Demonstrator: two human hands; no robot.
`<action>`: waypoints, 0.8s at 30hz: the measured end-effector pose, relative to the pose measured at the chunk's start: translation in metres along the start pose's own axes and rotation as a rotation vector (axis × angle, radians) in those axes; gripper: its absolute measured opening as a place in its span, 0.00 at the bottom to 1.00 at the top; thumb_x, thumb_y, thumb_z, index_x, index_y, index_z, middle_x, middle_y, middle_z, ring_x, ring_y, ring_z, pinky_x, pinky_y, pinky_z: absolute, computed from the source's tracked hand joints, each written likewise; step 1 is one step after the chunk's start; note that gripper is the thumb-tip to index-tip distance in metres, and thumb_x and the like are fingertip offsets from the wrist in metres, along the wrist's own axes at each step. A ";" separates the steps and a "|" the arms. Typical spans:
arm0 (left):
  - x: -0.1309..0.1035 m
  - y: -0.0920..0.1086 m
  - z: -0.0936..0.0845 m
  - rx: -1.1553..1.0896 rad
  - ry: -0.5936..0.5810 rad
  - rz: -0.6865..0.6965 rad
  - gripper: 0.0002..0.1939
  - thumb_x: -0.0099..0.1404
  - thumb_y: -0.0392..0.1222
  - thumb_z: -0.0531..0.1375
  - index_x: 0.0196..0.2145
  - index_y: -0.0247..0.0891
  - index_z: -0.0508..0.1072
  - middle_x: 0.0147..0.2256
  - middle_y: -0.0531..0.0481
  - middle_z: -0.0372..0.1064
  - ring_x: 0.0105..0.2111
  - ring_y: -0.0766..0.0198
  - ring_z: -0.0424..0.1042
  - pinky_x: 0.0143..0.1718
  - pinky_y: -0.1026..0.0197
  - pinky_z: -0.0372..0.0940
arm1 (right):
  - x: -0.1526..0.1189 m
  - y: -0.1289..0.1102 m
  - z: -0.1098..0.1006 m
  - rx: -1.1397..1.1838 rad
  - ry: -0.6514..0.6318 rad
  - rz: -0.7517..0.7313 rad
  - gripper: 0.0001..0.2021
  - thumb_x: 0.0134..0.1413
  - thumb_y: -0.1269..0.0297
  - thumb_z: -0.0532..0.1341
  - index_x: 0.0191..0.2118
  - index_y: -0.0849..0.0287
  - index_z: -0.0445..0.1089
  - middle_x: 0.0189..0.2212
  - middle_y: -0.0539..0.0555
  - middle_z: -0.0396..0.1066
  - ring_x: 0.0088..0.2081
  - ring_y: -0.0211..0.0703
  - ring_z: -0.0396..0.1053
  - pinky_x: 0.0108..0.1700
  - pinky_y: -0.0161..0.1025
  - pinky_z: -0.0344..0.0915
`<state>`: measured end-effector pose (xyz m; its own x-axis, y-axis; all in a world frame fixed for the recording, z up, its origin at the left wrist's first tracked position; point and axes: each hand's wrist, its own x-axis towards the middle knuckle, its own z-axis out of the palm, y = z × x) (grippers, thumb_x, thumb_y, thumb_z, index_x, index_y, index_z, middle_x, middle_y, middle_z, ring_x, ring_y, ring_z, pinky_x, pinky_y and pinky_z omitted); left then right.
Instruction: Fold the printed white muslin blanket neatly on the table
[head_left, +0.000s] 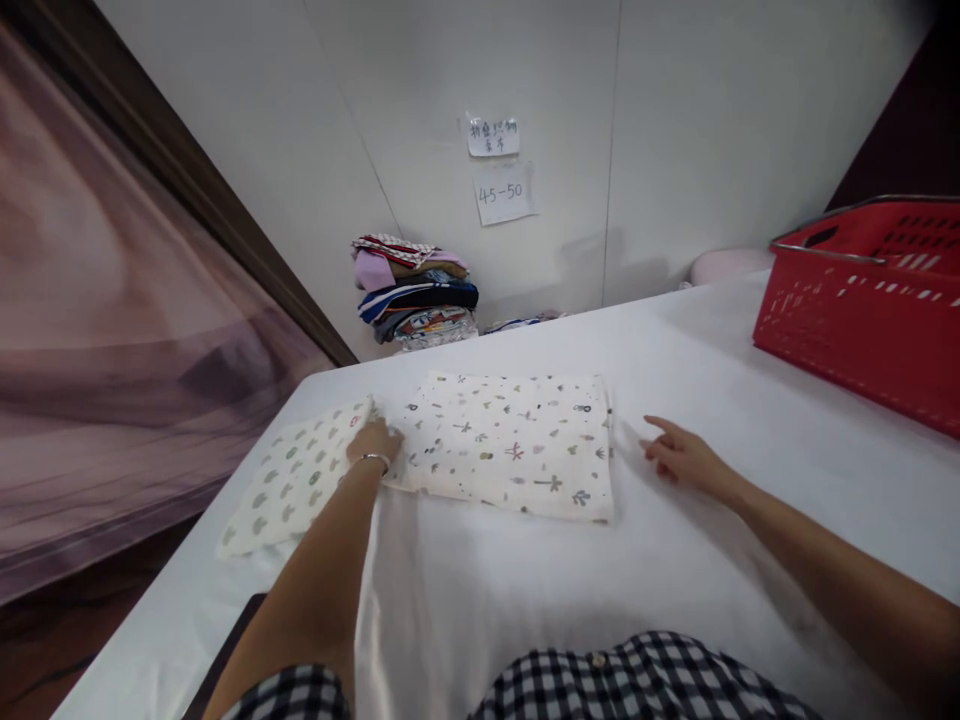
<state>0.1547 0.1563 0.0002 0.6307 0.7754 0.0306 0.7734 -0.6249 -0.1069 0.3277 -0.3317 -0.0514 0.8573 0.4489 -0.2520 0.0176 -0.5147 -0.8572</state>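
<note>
A white cloth with small palm trees and plants printed on it (517,440) lies folded flat on the white table (510,580). My left hand (375,443), a bracelet at its wrist, is closed at this cloth's left edge; its fingertips are partly hidden. Just left of that hand is a second white cloth with grey-green motifs (292,475), also folded and lying at a slant. My right hand (684,458) hovers to the right of the palm-tree cloth, apart from it. Its index finger is stretched out, the others are loosely bent, and nothing is in it.
A red plastic basket (862,320) stands on the table at the right. Behind the table's far edge is a stack of folded clothes (416,290) against the wall. Two paper signs (502,190) hang on the wall. A pinkish curtain (135,300) borders the left side.
</note>
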 end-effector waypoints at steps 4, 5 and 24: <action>-0.022 0.059 -0.014 -0.072 0.115 0.133 0.19 0.65 0.45 0.52 0.50 0.34 0.67 0.52 0.39 0.65 0.52 0.51 0.63 0.49 0.53 0.61 | 0.060 -0.009 -0.023 -0.014 0.117 0.047 0.19 0.57 0.63 0.55 0.52 0.65 0.66 0.37 0.60 0.72 0.28 0.35 0.68 0.26 0.30 0.65; -0.032 0.080 -0.018 -0.139 0.121 0.216 0.18 0.65 0.44 0.52 0.50 0.35 0.67 0.51 0.41 0.66 0.51 0.54 0.64 0.50 0.55 0.60 | 0.073 -0.014 -0.023 -0.029 0.120 0.051 0.18 0.56 0.64 0.55 0.50 0.65 0.67 0.37 0.60 0.72 0.29 0.35 0.69 0.26 0.30 0.65; -0.195 0.249 -0.016 -0.332 -0.254 0.598 0.16 0.57 0.53 0.58 0.39 0.40 0.66 0.43 0.48 0.67 0.43 0.56 0.68 0.41 0.56 0.63 | 0.148 -0.051 -0.007 -0.368 -0.034 -0.014 0.06 0.43 0.71 0.58 0.28 0.65 0.72 0.21 0.52 0.67 0.26 0.37 0.63 0.27 0.31 0.55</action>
<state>0.2251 -0.1519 -0.0160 0.9483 0.2647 -0.1749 0.3052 -0.9116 0.2753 0.4571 -0.2439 -0.0417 0.8384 0.4784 -0.2612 0.2185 -0.7340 -0.6431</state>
